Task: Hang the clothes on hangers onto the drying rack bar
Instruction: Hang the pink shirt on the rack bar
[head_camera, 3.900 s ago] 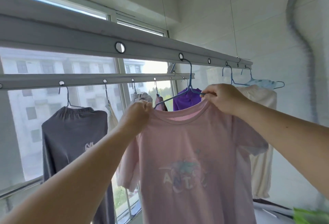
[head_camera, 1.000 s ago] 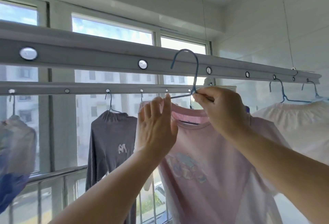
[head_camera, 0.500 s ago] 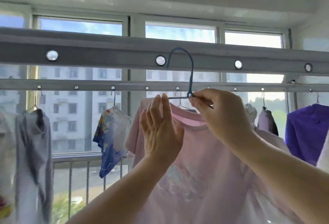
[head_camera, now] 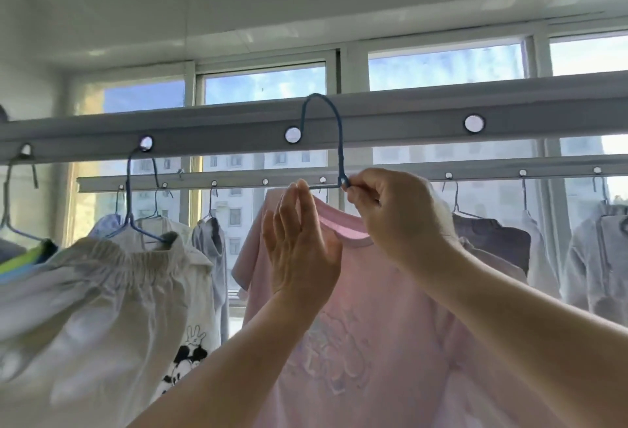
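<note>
Pink T-shirt [head_camera: 373, 291] with pale print, blue hanger [head_camera: 334, 128], grey bar [head_camera: 407, 121], cream garment [head_camera: 85, 291]

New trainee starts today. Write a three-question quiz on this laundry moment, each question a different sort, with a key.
1. True or false: the blue hanger hook is already threaded through a hole in the near rack bar.
2. Multiple choice: where does the right hand pinch the hanger? A) at the tip of the hook B) at the base of the hook, above the collar C) at the shoulder end
3. Short answer: what does the left hand, fingers straight, rest against?

Key
1. False; its tip sits just beside the hole, in front of the bar.
2. B
3. The pink T-shirt, near its collar.
</note>
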`<action>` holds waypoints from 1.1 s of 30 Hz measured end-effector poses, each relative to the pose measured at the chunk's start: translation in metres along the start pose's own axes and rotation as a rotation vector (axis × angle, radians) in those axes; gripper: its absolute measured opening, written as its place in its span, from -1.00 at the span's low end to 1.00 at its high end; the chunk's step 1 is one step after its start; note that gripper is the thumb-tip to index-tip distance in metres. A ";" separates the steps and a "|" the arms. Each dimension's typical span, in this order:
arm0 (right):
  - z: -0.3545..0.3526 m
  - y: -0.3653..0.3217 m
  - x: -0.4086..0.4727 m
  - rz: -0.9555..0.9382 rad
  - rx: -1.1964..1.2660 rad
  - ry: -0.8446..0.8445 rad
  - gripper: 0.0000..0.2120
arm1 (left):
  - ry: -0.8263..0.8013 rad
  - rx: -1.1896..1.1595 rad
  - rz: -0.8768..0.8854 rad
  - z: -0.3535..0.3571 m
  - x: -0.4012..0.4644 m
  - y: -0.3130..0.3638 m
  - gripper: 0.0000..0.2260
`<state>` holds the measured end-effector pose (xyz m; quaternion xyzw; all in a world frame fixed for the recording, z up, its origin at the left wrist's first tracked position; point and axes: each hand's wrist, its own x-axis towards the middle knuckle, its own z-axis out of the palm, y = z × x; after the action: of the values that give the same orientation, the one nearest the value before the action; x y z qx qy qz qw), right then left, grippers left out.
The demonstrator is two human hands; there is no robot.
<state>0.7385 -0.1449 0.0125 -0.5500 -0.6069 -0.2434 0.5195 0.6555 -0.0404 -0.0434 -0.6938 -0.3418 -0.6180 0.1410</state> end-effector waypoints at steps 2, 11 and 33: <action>0.007 -0.007 0.004 0.002 -0.005 -0.010 -0.82 | -0.004 0.015 -0.009 -0.007 0.003 -0.008 -0.33; 0.019 -0.003 0.001 0.086 0.065 -0.002 -0.84 | -0.019 0.029 0.048 -0.003 0.003 -0.023 -0.35; -0.001 0.011 0.012 0.233 0.213 -0.563 -0.84 | 0.214 -0.370 0.351 -0.008 -0.007 0.018 -0.59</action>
<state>0.7510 -0.1375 0.0202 -0.6042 -0.6817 0.0444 0.4103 0.6607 -0.0607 -0.0446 -0.6870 -0.0807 -0.7060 0.1521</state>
